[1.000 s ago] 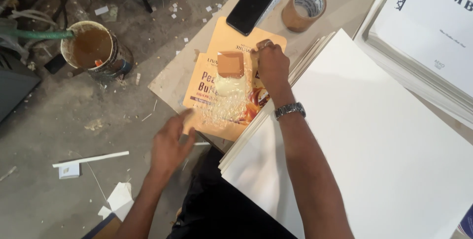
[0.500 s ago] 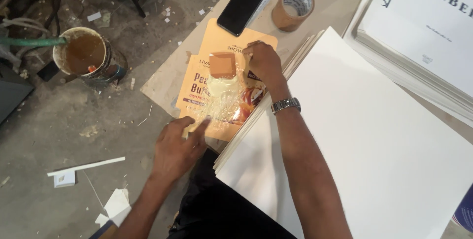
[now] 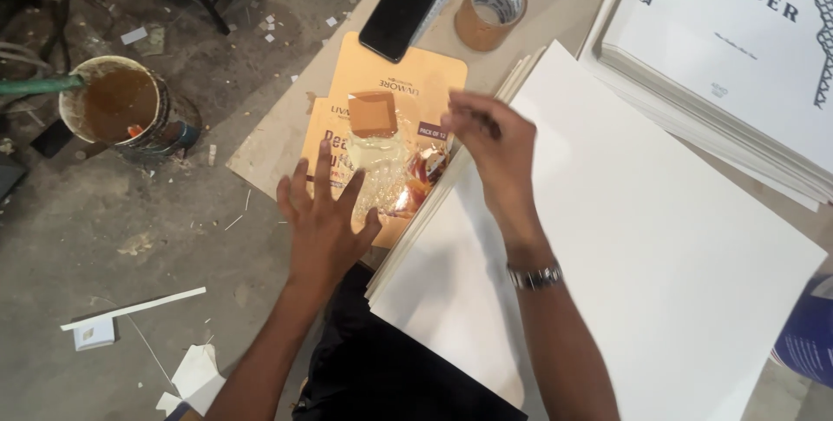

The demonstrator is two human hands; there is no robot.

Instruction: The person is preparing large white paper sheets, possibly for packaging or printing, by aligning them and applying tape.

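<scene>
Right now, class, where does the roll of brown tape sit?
In the head view, the roll of brown tape stands near the top centre of the board, just right of the black phone and beyond the right hand.

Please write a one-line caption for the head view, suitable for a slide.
Left hand spread on an orange card smeared with glue, right hand raised beside a white sheet stack.

Phone and tape roll block the far side (white sheets lie open).
</scene>
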